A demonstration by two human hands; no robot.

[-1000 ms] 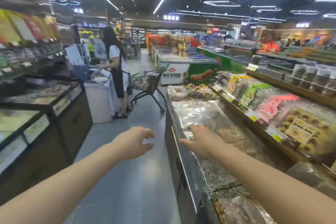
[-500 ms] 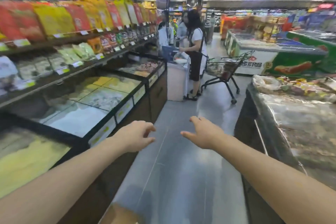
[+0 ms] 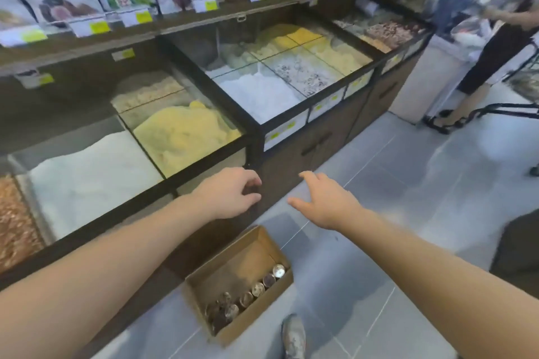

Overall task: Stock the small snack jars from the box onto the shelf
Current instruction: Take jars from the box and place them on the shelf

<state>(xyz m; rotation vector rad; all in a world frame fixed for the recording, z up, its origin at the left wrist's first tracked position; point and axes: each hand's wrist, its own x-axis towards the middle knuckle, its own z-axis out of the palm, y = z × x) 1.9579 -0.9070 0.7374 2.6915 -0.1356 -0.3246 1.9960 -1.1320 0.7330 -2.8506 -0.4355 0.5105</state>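
Observation:
An open cardboard box [image 3: 233, 253] stands on the grey floor against the foot of the display counter. Several small snack jars [image 3: 246, 297] with metal lids lie in a row along its near side. My left hand [image 3: 230, 194] hovers above the counter's front edge, fingers loosely curled, holding nothing. My right hand [image 3: 326, 201] is stretched out over the floor with fingers spread, also empty. Both hands are well above the box. A dark wooden shelf [image 3: 186, 20] carrying flour bags and price tags runs along the top.
Glass-covered bulk bins [image 3: 262, 90] of grains and powders fill the counter on the left. A person [image 3: 501, 38] stands at the upper right beside a shopping cart [image 3: 507, 109]. My shoe [image 3: 293, 335] is just right of the box. Grey floor tiles spread to the right.
My view has swung left and down from the aisle to the counter; the box of jars has come into sight below my hands. Both hands stay outstretched and empty.

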